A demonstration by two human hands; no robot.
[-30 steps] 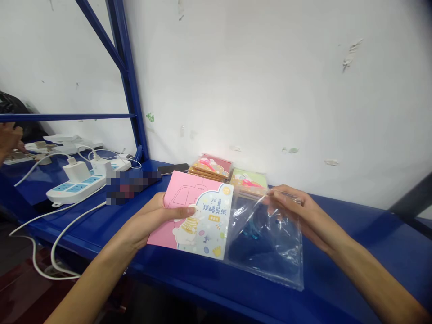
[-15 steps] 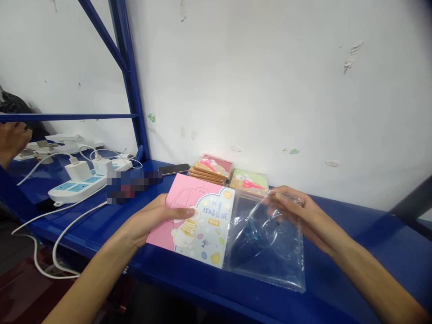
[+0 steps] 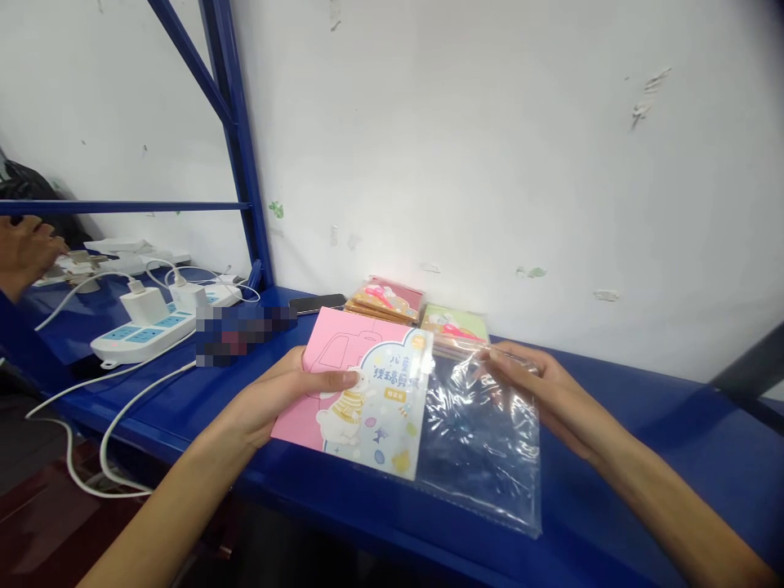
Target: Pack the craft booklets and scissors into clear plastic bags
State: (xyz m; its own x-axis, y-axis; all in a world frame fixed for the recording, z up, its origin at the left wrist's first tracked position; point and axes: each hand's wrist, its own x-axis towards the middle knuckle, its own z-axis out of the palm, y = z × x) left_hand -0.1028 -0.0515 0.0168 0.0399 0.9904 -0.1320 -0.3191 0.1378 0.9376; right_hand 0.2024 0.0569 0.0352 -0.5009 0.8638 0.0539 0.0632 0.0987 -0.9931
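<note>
My left hand (image 3: 300, 390) grips a square paper booklet (image 3: 361, 400), its thumb lying on the cover and its fingers underneath. The cover is pink on the left, pale blue on the right, with a cartoon bear and printed characters. A clear plastic bag (image 3: 483, 441) covers the booklet's right edge. My right hand (image 3: 527, 380) pinches the bag by its upper right part, thumb on top. Most of the bag to the right of the booklet holds nothing and looks creased and shiny.
Behind the booklet are two stacks of packaged booklets, one reddish (image 3: 392, 298) and one green (image 3: 456, 322), with pink scissors on top. A phone (image 3: 317, 304) lies beside them. A white power strip (image 3: 153, 331) with cables is on the left; another person's hand (image 3: 28, 253) is beyond it.
The bag has slid leftward over the booklet's right edge, and my right hand has moved slightly left with it. My left hand keeps its hold on the booklet.
</note>
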